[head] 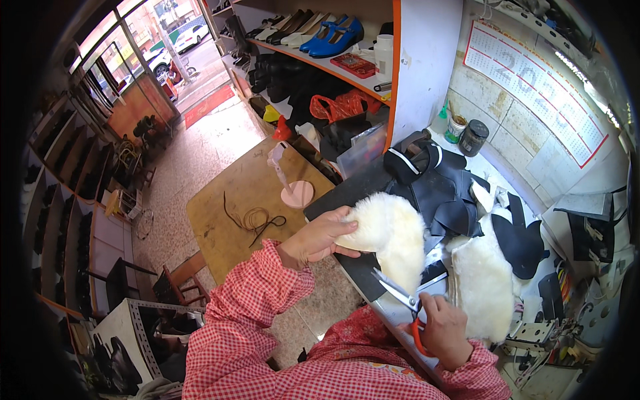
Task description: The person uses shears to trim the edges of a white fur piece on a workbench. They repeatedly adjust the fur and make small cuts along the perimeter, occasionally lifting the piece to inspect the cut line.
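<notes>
My left hand (pixel 327 236) pinches the upper left end of a curved piece of cream sheepskin or plush fleece (pixel 400 227), thumb on top of the pile. The piece bends over and hangs down at its right side. In my right hand (pixel 442 325) is a pair of scissors (pixel 397 290) with red-orange handles. Their blades are slightly apart and point up and left, in front of the fleece's lower edge. I cannot tell whether they touch it. More cream fleece (pixel 482 295) lies right of the scissors, beside cut black leather pieces (pixel 445 195).
A brown table (pixel 215 210) at the left bears a pink stand (pixel 297 194) and a coiled cord (pixel 255 220). Shoes, including a blue pair (pixel 332 36), fill the shelf (pixel 320 62) behind. Jars (pixel 473 137) stand by the tiled wall. A wooden chair (pixel 182 287) is at lower left.
</notes>
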